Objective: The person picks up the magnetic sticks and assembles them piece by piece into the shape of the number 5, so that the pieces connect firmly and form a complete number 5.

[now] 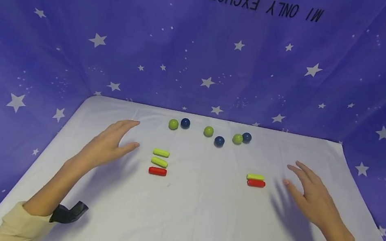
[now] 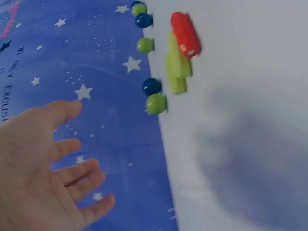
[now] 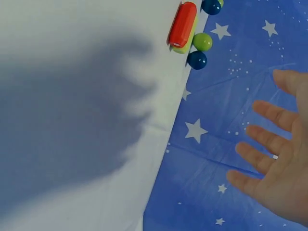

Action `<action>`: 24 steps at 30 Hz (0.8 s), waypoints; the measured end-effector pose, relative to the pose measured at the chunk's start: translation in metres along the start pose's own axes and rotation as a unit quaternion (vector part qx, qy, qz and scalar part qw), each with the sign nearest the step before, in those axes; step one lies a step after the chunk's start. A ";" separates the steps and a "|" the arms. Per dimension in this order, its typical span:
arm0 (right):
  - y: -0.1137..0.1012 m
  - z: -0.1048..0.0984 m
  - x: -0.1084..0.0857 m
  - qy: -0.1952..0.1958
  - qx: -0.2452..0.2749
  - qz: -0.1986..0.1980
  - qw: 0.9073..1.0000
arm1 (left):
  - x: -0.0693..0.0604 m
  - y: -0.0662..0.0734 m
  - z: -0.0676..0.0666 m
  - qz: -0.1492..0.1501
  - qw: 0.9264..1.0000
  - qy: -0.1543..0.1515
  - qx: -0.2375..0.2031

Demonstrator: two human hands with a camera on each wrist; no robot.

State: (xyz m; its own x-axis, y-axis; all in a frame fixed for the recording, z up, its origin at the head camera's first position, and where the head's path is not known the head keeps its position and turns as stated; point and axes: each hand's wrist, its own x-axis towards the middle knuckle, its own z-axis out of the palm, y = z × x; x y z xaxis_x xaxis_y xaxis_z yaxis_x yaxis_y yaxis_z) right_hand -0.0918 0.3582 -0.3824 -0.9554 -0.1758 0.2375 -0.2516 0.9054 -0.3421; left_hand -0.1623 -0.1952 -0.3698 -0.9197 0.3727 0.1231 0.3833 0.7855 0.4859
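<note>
My left hand [image 1: 106, 145] hovers over the left part of the table, fingers relaxed and holding nothing. Nearest to it lie two yellow-green sticks [image 1: 161, 153] and a red stick [image 1: 158, 171], stacked in a column with small gaps. On the right, my empty right hand [image 1: 315, 197] hangs above the table with its fingers spread. Left of it, a yellow-green stick [image 1: 255, 177] lies against a red stick [image 1: 256, 183]. In the left wrist view the left palm [image 2: 33, 168] shows, and the right wrist view shows the right palm [image 3: 284, 163]. Neither hand touches anything.
Along the back of the white table [image 1: 198, 216] lie several green and dark blue balls, among them a green ball [image 1: 208, 131] and a blue ball [image 1: 219, 141]. A purple star-patterned curtain [image 1: 187, 54] stands behind and at both sides.
</note>
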 end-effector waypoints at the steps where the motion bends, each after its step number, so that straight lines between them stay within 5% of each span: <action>1: 0.000 0.001 0.000 0.001 0.012 -0.001 1.000 | 0.001 -0.001 0.004 0.001 1.000 -0.002 -0.018; 8: 0.005 0.007 0.001 0.008 0.064 0.007 0.998 | 0.012 -0.006 0.031 0.015 0.995 0.000 -0.101; 16: 0.009 0.013 0.002 -0.009 0.094 0.030 0.995 | 0.026 -0.006 0.058 0.041 0.989 0.009 -0.145; 24: 0.007 0.025 0.011 -0.003 0.113 0.020 0.993 | 0.036 -0.008 0.076 0.030 0.983 0.000 -0.178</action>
State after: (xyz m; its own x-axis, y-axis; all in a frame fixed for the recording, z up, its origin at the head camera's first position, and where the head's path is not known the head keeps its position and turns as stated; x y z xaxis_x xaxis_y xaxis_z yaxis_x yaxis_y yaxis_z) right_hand -0.1075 0.3528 -0.4052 -0.9662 -0.1435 0.2142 -0.2404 0.8021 -0.5466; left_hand -0.1918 -0.1507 -0.4356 -0.8960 0.4138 0.1608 0.3833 0.5384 0.7505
